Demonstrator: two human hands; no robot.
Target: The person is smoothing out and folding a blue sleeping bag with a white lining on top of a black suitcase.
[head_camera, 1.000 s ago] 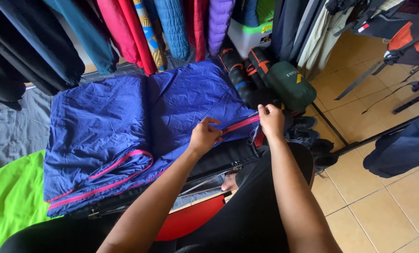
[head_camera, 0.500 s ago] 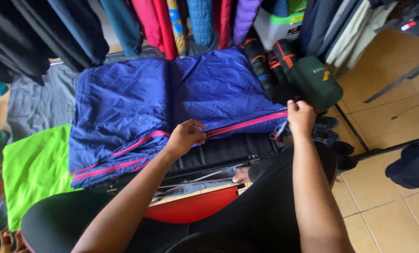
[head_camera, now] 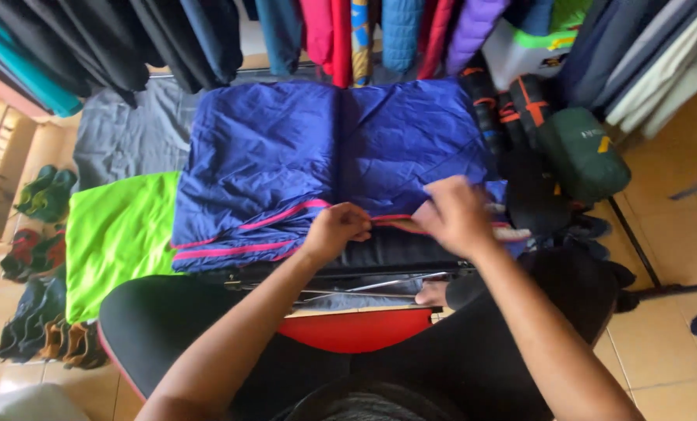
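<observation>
Head view, left hand: the left hand (head_camera: 334, 230) rests on the near edge of the blue quilted garment (head_camera: 286, 156), fingers curled shut and pinching the pink-trimmed hem just where the pink piping (head_camera: 282, 214) ends.
Head view, right hand: the right hand (head_camera: 454, 214) sits just beside the left, its grip closed on the same hem, with a fold of blue cloth raised under the fingers; the two hands are near but not touching.
Blue garment: it lies spread flat, front and centre, with a seam down the middle and pink stripes along its left lower edge; its near edge is at the hands.
Under it: a dark garment (head_camera: 395, 249) shows below the hem, and a grey cloth (head_camera: 130, 132) lies behind on the left.
Left side: a bright green cloth (head_camera: 118, 234) lies touching the blue garment's left edge.
Right side: rolled dark bags with orange straps (head_camera: 512, 105) and a dark green stuff sack (head_camera: 582, 152) stand just beside the blue garment.
Above: hanging clothes (head_camera: 348, 31) in many colours line the top.
Near: the person's black-clad legs (head_camera: 208, 327) and a red curved edge (head_camera: 356, 331) between them.
Floor: tan tiles (head_camera: 676, 327) on the right; shoes (head_camera: 40, 195) lie on the far left.
</observation>
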